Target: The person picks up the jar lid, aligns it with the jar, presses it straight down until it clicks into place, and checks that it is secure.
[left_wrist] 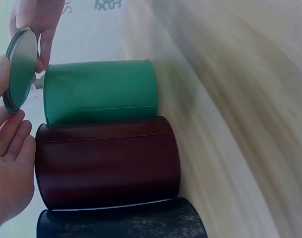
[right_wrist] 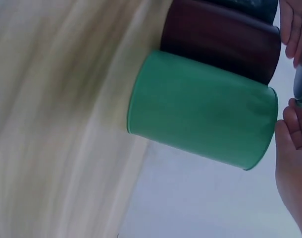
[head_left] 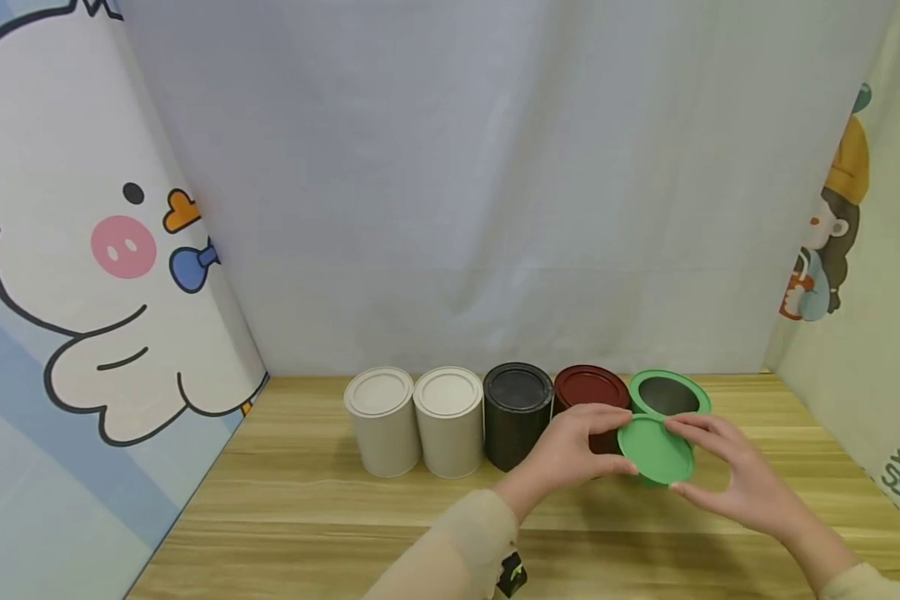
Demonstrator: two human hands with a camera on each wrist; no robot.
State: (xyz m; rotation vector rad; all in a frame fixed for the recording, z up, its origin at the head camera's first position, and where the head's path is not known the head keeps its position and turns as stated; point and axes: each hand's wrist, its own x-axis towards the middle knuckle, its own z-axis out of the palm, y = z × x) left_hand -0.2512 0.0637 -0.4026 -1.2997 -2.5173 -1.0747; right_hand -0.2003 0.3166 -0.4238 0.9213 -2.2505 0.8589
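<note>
A round green lid is held between both hands, tilted, at the front of an open green can. My left hand pinches its left edge between thumb and fingers. On the opposite edge, my right hand grips it the same way. In the head view the lid hides much of the can's front, while the dark opening shows behind it. Left of the green can stands a dark red can with its lid on, partly covered by my left hand in the head view.
The row continues leftward with a lidded black can and two lidded white cans, one beside the black can and another at the far left. Behind the wooden table hangs a pale curtain; printed cloths flank both sides.
</note>
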